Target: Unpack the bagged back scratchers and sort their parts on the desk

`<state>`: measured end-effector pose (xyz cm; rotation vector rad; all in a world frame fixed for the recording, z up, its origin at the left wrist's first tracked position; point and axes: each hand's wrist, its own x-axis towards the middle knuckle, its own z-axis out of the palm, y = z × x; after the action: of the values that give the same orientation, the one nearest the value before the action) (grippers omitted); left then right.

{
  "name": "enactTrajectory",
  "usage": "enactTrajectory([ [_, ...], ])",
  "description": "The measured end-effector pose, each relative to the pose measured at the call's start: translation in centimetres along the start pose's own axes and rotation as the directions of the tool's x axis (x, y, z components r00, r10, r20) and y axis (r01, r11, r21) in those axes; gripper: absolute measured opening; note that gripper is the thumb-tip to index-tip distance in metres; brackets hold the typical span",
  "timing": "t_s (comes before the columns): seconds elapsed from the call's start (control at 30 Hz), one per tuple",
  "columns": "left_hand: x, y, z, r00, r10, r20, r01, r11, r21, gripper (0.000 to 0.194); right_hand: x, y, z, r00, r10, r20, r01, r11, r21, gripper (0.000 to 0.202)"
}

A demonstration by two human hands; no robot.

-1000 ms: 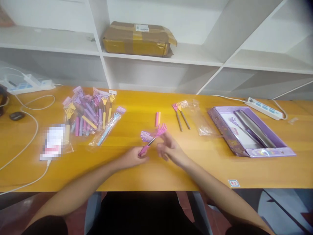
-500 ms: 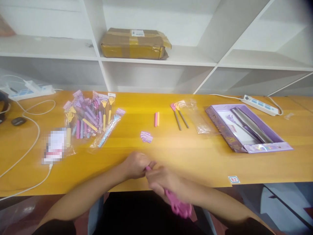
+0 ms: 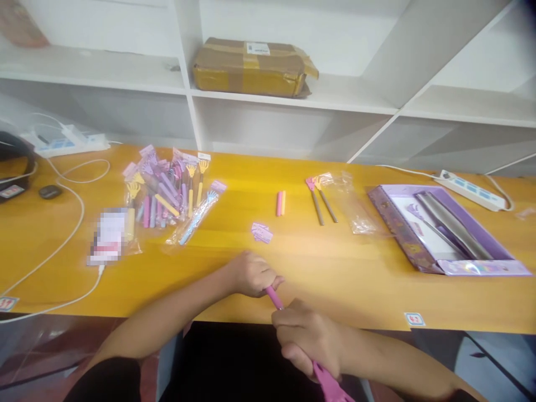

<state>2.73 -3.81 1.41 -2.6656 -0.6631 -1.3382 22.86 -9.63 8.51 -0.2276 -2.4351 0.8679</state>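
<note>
At the table's front edge, both hands are closed around a pink back scratcher (image 3: 274, 297). My left hand (image 3: 251, 273) grips its handle end, and a short stretch of pink handle shows between the hands. My right hand (image 3: 310, 338) is wrapped round it nearer the claw-shaped head, which pokes out below, partly cut off by the frame. Beyond the hands lie small purple cards (image 3: 262, 232), a pink tube (image 3: 279, 204) and a yellow tube (image 3: 283, 203). Right of these are two scratchers with bare metal rods, a pink-headed one (image 3: 315, 201) and a yellow-headed one (image 3: 327, 202).
Several bagged back scratchers (image 3: 167, 192) are heaped at the left, near a phone (image 3: 109, 237) on a white cable. A purple open box (image 3: 389, 229) holding a scratcher stands at the right, beside clear plastic bags (image 3: 358, 212). A taped carton (image 3: 251, 72) rests on the shelf.
My hands have drawn apart along the pink scratcher, baring more of its handle between them. My right hand has moved down and right. The view has shifted slightly left.
</note>
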Motion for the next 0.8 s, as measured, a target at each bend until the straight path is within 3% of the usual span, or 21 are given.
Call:
enactTrajectory([
  [0.4,-0.4,-0.6,0.7,0.999,0.039,0.038,-0.041,0.997,0.064,0.048,-0.9,-0.5,0.1,0.999,-0.003,-0.036,0.003,1.0,-0.023,0.051],
  [0.8,-0.5,-1.6,-0.3,0.995,0.053,0.085,-0.059,0.996,0.07,0.05,-0.9,-2.1,-0.2,0.997,0.038,-0.068,-0.036,0.999,0.028,0.05],
])
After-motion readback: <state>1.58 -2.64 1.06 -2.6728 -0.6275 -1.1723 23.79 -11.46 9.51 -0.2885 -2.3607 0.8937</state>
